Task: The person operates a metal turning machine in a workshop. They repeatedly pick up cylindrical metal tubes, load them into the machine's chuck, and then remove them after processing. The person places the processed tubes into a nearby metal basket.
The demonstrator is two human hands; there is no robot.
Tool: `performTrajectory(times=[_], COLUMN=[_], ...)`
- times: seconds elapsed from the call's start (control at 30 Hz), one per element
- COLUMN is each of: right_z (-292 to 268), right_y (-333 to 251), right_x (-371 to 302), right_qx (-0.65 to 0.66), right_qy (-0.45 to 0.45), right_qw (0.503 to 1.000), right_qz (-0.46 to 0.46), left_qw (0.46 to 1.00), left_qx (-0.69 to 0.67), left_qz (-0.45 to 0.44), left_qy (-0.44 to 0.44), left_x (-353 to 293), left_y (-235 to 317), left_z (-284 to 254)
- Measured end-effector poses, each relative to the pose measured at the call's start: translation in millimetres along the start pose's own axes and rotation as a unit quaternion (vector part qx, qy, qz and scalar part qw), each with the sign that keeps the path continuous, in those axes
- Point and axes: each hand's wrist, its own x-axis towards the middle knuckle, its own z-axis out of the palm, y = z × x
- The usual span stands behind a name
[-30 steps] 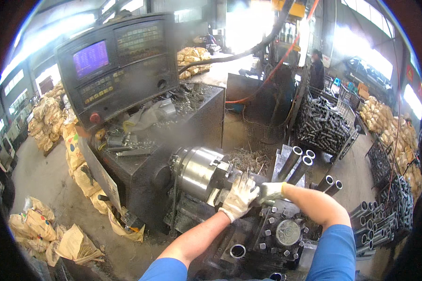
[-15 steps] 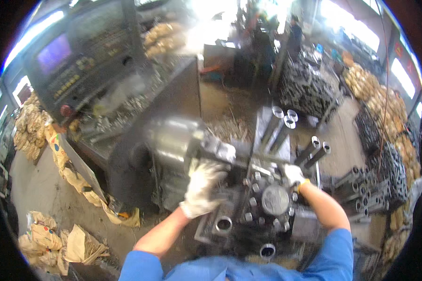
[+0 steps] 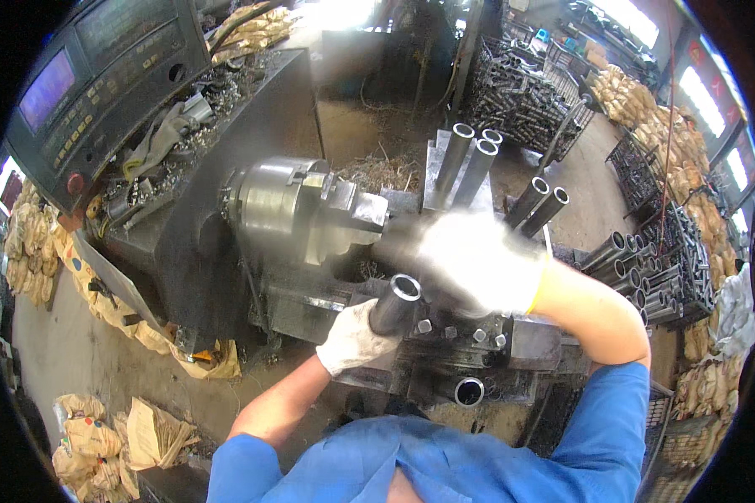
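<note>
A dark steel tube (image 3: 392, 312) stands nearly upright in my gloved left hand (image 3: 352, 337), whose fingers wrap round it below its bright open end. Up and to the right, my gloved right hand (image 3: 482, 261) is smeared by motion over the lathe's tool post, and its fingers cannot be made out. A dark blurred shape lies between that hand and the jaws of the lathe chuck (image 3: 281, 205); I cannot tell whether it is held. Much of the tool post is hidden behind the right glove.
Several tubes (image 3: 476, 172) stand on end beyond the right hand. Another tube end (image 3: 469, 391) shows near my body. The control panel (image 3: 92, 92) is at the upper left. Wire crates (image 3: 524, 105) of metal parts and stacked sacks (image 3: 633, 109) line the right.
My left hand has moved from beside the chuck down onto the tube and closed round it. The right hand has moved left from the tool post's far side toward the chuck. The view has shifted.
</note>
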Motion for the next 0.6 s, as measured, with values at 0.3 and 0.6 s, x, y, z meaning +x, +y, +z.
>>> performTrajectory(times=[0.3, 0.6], right_z=[21.0, 121.1], right_y=[72.9, 144.4], right_x=[-29.1, -61.8], right_qx=[-0.157, 0.003], right_qy=[-0.134, -0.224], right_qw=[0.949, 0.919], right_qz=[0.238, 0.325], left_qw=[0.958, 0.969], left_qx=[0.254, 0.055], left_qz=[-0.011, -0.194], left_qy=[0.132, 0.145], left_x=[30.6, -109.1], left_y=[25.8, -128.8], left_z=[-94.1, -54.4])
